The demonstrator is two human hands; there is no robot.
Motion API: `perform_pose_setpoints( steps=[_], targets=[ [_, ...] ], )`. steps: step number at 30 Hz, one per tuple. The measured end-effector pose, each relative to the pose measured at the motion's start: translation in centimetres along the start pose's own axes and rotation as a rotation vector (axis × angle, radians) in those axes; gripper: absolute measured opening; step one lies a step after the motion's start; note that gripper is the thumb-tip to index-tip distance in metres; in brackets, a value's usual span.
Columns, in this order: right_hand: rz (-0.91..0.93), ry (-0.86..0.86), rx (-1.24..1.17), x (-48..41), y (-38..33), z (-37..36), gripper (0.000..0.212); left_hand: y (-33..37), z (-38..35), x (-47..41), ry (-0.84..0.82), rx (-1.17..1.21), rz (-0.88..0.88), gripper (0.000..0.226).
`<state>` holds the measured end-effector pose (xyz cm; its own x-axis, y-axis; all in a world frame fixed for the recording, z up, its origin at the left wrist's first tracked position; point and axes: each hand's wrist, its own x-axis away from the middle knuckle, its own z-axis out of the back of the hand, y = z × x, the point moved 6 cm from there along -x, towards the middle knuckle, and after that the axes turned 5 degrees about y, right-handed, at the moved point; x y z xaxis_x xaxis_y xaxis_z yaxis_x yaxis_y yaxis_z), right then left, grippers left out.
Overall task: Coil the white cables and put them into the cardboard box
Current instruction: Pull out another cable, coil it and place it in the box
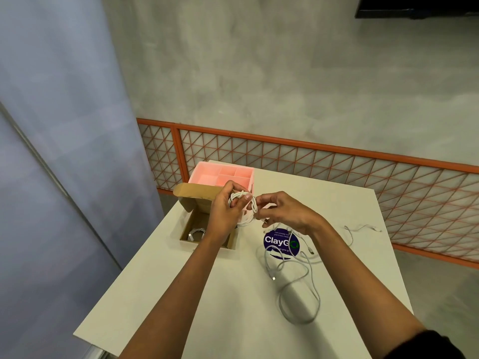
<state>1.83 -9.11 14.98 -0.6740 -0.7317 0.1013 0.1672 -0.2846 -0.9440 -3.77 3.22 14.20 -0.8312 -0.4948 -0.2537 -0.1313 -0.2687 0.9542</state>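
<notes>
Pinching the coil point(245, 208) between both hands, left hand point(225, 211) gripping loops, right hand point(282, 212) tucking the tail beside the fingertips point(255, 203), over the box point(207, 229).

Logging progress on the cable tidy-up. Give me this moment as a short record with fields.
left hand: holds the coiled cable above the table
right hand: pinches the same coil at its side
cardboard box: open, flap up, one coiled cable inside
loose cables: uncoiled on the table, partly over a round blue sticker
pink tray: behind the box, compartments look empty
</notes>
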Motion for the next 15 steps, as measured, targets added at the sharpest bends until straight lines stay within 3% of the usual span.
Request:
perform_pose_setpoints(
  steps=[6,11,15],
  targets=[
    [0.039,-0.134,0.105,0.6,-0.2,0.7,0.026,-0.1,0.1,0.2,-0.123,0.086,0.072,0.006],
    [0.132,-0.113,0.165,0.7,0.3,0.7,0.028,-0.8,-0.6,1.0,-0.353,0.426,0.383,0.010],
    [0.172,-0.007,0.169,0.6,0.9,0.4,0.028,-1.6,-0.6,1.3,-0.321,0.529,0.473,0.009]
  ],
)
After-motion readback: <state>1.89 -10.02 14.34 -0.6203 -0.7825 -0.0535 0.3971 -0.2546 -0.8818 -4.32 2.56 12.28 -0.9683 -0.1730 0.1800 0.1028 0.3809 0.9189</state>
